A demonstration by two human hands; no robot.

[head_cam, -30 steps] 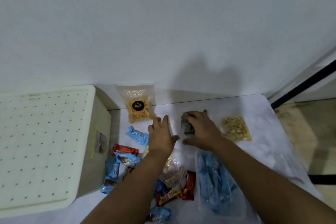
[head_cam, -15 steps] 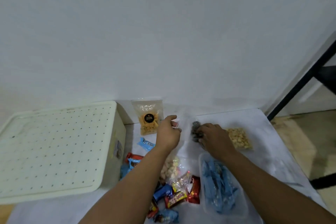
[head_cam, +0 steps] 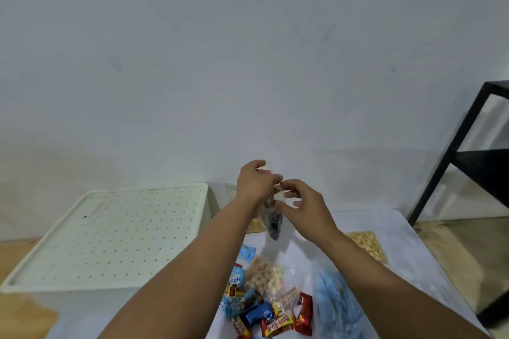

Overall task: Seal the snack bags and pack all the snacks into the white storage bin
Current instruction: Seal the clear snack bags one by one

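Note:
A small clear bag of dark snacks hangs in the air above the table. My left hand pinches its top edge. My right hand pinches the same top edge from the right side. The white storage bin stands at the left with its perforated lid on. Under my arms a pile of wrapped candy bars lies on the white table, beside a clear bag of pale puffs, a clear bag of blue wrapped snacks and a bag of yellow nuts.
A bag of orange chips leans on the wall behind my left arm, mostly hidden. A black metal frame stands on the floor at the right, past the table's edge. The white wall runs close behind the table.
Both hands have lifted the bag of dark snacks off the table into the air. The camera has tilted upward, so the table sits lower in view.

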